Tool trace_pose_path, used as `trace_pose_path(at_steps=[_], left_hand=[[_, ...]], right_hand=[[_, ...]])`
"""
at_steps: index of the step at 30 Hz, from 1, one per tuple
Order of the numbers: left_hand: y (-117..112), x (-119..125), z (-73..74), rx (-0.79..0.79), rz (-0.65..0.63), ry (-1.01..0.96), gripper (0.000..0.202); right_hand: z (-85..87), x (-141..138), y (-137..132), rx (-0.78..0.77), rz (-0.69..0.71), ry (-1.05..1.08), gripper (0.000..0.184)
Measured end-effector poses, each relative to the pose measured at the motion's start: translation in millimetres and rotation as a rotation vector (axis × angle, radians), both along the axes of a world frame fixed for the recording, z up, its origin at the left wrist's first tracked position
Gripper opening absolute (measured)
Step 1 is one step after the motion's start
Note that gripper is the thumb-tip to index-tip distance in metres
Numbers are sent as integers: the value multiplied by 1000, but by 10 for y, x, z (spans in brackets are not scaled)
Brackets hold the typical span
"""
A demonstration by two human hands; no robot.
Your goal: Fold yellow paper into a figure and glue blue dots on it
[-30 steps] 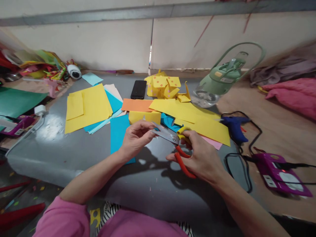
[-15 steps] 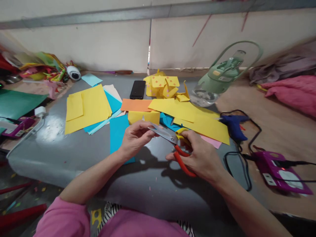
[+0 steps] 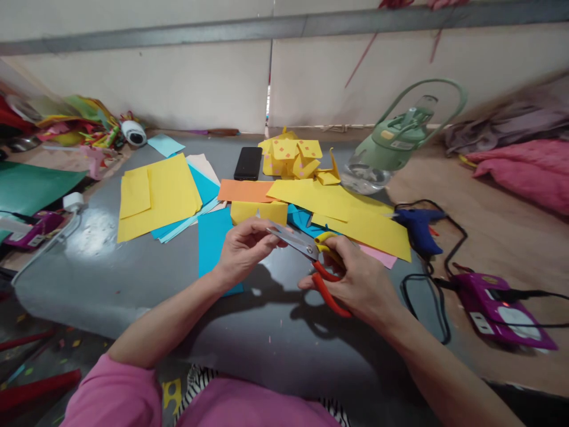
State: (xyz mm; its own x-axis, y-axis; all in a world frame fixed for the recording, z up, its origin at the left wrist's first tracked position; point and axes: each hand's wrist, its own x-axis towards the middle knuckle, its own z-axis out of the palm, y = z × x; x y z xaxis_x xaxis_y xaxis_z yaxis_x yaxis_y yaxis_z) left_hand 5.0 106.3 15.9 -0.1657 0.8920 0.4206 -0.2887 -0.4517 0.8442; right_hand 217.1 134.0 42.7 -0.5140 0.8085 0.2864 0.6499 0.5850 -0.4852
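Note:
My right hand (image 3: 358,279) grips a pair of scissors (image 3: 293,240) with one yellow and one red-orange handle loop. Its blades point left, toward the fingertips of my left hand (image 3: 244,246). The fingers of that hand are pinched together beside the blade tips. A small pale point shows above them, but what they hold is mostly hidden and too small to name. Behind the hands lie a folded yellow paper (image 3: 259,212), an orange strip (image 3: 246,190) and blue paper (image 3: 211,237). Long yellow sheets (image 3: 329,198) spread to the right.
A yellow paper model (image 3: 291,157) stands at the back beside a black phone (image 3: 248,163). Further right are a green bottle (image 3: 386,145), a blue glue gun (image 3: 420,228) with its cord, and a purple power strip (image 3: 502,311). Yellow sheets (image 3: 166,190) lie left.
The view has shifted very slightly. Both hands and the scissors keep almost the same position.

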Motion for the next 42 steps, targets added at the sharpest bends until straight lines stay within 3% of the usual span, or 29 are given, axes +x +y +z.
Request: trace_pose_path(at_steps=[3,8,12,15,20,24,28,32,35,37,42], left_hand=[[-6,4,21,-48,-3,3,26],[-19,7,56,-104,-41,-70,19],[-2,-14,79,-323,-121,-113,25],[27,-45,97,-473,-113,-155,32],[57,-88,128,-537,-83,-132,33],[74,-106,139,-589,-94,-61,27],[128,-119,75,-674,-151,-6,12],[175,-126,-39,-773,-372,61,6],[170,-124,-80,-723,-479,186,13],[163,-118,-81,-688,-413,315,17],[188,-123,-60,-612,-248,626,5]], right_hand=[[-8,-4,-1,-31,-7,7,60],[29,-64,-13,-140,-22,28,59],[86,-52,-12,-280,-47,22,56],[89,103,6,-348,-135,-42,47],[13,534,32,-198,-229,-384,36],[-5,716,21,-226,-316,-601,42],[30,670,39,-155,-391,-660,45],[31,622,113,-57,-354,-630,43],[15,664,167,-20,-319,-615,39],[18,707,177,-5,-308,-598,37],[78,742,94,-87,-410,-604,41]])
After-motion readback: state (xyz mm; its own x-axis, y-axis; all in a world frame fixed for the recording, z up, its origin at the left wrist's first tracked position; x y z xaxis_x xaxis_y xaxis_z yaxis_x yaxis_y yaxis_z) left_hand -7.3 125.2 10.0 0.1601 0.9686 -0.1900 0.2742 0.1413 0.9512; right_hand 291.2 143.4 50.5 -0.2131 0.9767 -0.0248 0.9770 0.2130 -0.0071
